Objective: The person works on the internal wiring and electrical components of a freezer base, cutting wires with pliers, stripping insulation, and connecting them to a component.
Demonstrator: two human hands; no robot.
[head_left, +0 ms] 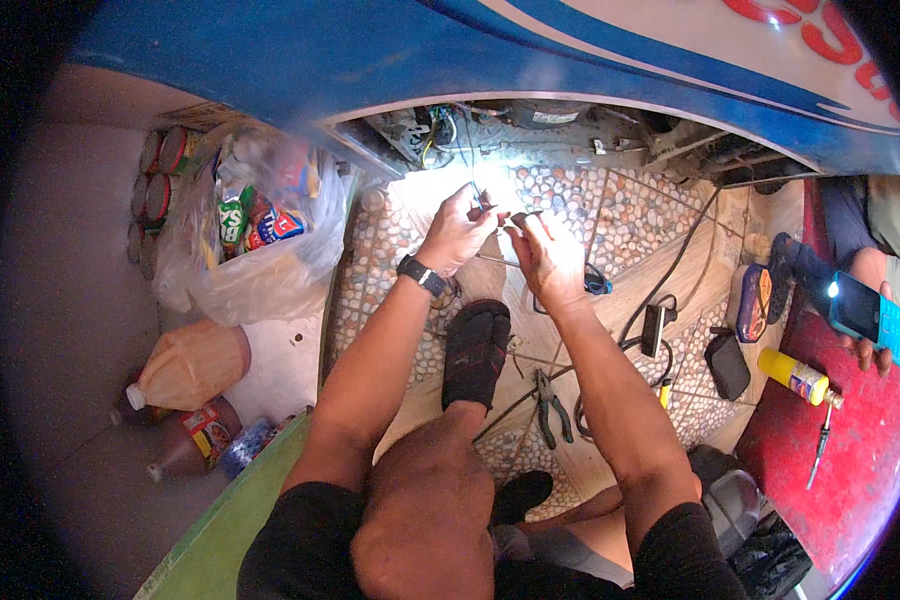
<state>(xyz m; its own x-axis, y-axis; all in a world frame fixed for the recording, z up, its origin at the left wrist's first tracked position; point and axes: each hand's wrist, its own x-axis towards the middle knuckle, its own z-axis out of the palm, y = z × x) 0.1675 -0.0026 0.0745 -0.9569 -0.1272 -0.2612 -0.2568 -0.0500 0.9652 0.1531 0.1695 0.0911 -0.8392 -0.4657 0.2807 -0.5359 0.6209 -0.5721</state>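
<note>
My left hand (453,236) pinches a thin dark wire (472,165) that hangs down from the open base of a blue machine (370,50). Close beside it, my right hand (547,258) is closed at the fingertips on what looks like a wire end, too small to make out fully. The fingertips of both hands nearly meet in bright light, in front of the exposed compartment (530,145) with its loose wires and dark, rounded part. Below my hands, pliers (550,408) with dark handles lie spread on the pebble-patterned tile floor (625,225).
At the right, another person's hand holds a lit blue phone (865,312) above a red surface (820,430) with a yellow gas canister torch (792,376). A black cable (685,245) crosses the floor near a dark pouch (727,365). A plastic bag (270,260) and bottles (198,365) stand left.
</note>
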